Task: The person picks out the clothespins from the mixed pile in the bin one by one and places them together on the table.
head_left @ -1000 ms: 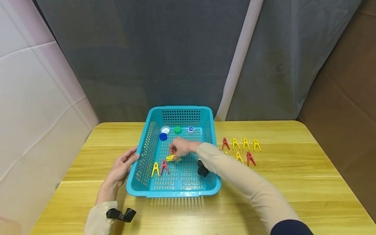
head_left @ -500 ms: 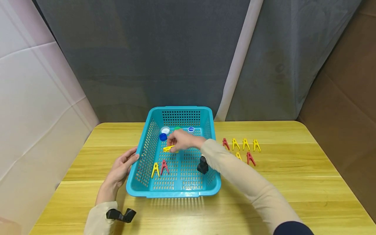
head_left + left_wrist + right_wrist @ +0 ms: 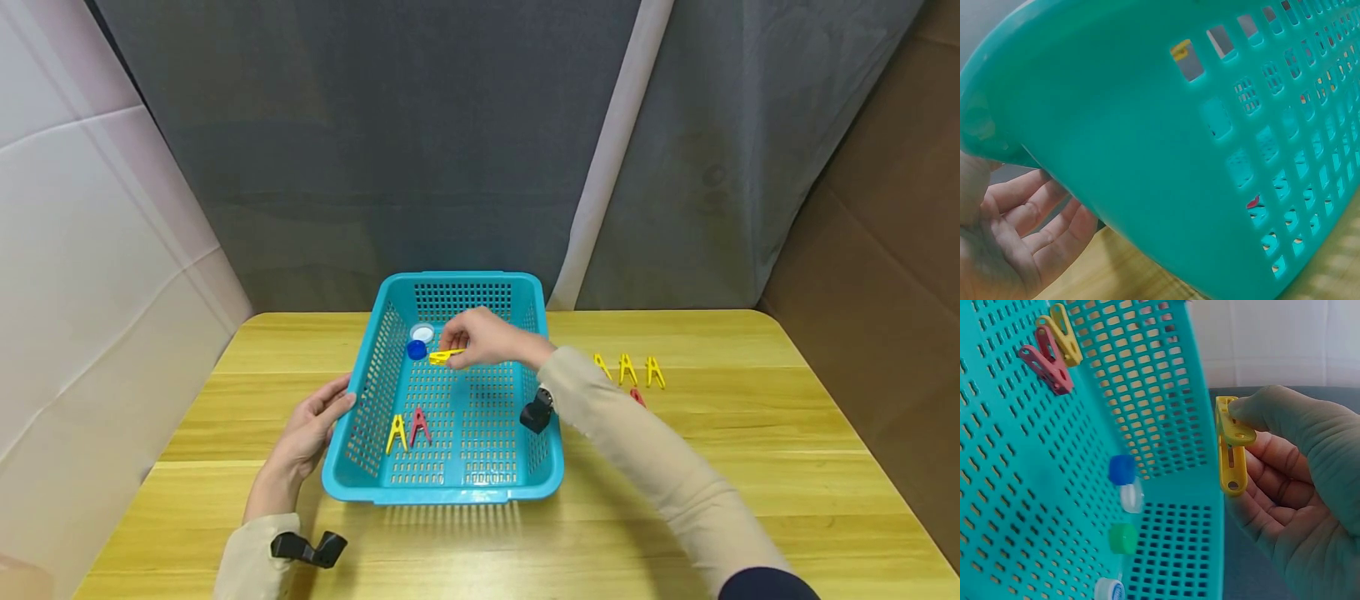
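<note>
My left hand (image 3: pixel 307 425) holds the left rim of a blue-green plastic basket (image 3: pixel 442 497), its fingers tucked under the edge in the left wrist view. Over the basket's far half, my right hand (image 3: pixel 487 337) pinches a yellow clothespin (image 3: pixel 1233 444) between thumb and fingers. On the basket floor near the left wall lie a yellow clothespin (image 3: pixel 397 433) and a red clothespin (image 3: pixel 420 427). Toward the far end sit a white cap (image 3: pixel 422 332), a blue cap (image 3: pixel 417 350), a green cap (image 3: pixel 1123 538) and a white-and-blue cap (image 3: pixel 1109 590); the last two are hidden behind my right hand in the head view.
Right of the basket, several yellow clothespins (image 3: pixel 627 369) and a red clothespin (image 3: pixel 637 397) lie on the wooden table (image 3: pixel 750 467), partly covered by my right sleeve (image 3: pixel 645 450). A dark curtain (image 3: pixel 375 150) hangs behind the table.
My right hand has lifted the yellow clothespin from near the basket floor, moving it toward the far end and then slightly right. The left hand and basket stay put.
</note>
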`<state>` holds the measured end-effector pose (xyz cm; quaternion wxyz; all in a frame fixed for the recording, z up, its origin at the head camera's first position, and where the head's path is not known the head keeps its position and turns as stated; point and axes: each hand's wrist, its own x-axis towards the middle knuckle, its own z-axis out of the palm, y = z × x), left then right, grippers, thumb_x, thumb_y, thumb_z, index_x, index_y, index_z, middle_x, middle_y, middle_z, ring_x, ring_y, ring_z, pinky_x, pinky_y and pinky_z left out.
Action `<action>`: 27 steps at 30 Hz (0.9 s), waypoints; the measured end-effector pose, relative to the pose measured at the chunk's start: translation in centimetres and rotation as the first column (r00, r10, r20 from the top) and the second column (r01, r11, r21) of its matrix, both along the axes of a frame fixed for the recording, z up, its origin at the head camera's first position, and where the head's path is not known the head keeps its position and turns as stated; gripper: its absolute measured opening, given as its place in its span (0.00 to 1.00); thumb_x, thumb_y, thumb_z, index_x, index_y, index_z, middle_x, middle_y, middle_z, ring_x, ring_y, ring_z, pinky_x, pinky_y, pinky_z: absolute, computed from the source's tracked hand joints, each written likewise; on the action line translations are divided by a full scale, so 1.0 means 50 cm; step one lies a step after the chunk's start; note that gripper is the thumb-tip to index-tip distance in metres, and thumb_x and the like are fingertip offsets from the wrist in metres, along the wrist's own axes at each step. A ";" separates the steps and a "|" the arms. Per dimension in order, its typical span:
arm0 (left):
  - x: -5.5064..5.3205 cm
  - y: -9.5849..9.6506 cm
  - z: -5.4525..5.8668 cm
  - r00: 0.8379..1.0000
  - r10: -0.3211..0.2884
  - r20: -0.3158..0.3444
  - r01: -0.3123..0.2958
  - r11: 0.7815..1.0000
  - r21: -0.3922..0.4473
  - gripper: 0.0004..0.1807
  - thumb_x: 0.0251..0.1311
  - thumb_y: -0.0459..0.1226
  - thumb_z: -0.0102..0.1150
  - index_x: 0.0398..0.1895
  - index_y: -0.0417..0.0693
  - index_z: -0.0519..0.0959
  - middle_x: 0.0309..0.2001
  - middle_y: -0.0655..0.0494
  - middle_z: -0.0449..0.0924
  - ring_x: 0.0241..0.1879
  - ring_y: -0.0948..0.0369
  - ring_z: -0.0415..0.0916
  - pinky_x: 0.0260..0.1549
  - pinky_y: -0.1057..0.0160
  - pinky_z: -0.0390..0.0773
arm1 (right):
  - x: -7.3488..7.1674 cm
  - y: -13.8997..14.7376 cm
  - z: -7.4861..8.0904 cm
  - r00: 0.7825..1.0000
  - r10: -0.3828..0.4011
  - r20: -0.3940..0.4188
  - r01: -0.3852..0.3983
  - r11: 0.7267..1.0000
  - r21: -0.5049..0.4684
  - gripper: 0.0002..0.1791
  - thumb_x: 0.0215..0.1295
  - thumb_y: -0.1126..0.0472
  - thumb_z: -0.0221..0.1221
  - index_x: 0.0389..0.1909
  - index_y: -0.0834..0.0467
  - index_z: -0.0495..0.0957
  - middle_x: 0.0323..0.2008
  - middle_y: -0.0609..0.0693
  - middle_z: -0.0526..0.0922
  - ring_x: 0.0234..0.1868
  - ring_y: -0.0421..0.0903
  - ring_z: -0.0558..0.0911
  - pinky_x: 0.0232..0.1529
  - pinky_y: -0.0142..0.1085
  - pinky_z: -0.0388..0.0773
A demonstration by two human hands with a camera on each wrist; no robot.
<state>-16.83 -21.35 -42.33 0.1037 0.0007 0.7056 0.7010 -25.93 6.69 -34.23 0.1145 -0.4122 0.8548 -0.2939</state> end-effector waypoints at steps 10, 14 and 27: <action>0.002 -0.002 0.005 1.000 -0.010 -0.003 0.010 1.000 0.020 0.33 0.69 0.37 0.49 0.70 0.31 0.50 0.43 0.68 0.75 0.40 0.70 0.77 0.38 0.67 0.80 | 0.009 0.039 0.028 0.997 -0.034 -0.073 0.033 0.999 -0.017 0.04 0.55 0.65 0.64 0.32 0.61 0.81 0.31 0.50 0.81 0.31 0.41 0.76 0.35 0.27 0.76; 0.003 -0.003 0.006 1.000 -0.016 -0.004 0.016 0.999 0.038 0.32 0.69 0.36 0.48 0.70 0.30 0.50 0.42 0.68 0.76 0.39 0.69 0.78 0.37 0.67 0.81 | 0.015 0.059 0.036 0.992 -0.047 -0.118 0.046 0.999 -0.018 0.05 0.54 0.66 0.65 0.32 0.61 0.81 0.31 0.50 0.81 0.32 0.41 0.77 0.35 0.27 0.76; 0.002 -0.004 0.006 1.000 -0.018 0.003 0.018 0.999 0.032 0.33 0.69 0.37 0.49 0.70 0.31 0.50 0.42 0.70 0.76 0.39 0.70 0.78 0.37 0.67 0.81 | 0.029 0.170 0.037 0.980 -0.157 -0.124 0.152 0.987 -0.049 0.05 0.55 0.65 0.63 0.32 0.62 0.80 0.30 0.50 0.79 0.31 0.44 0.76 0.33 0.32 0.77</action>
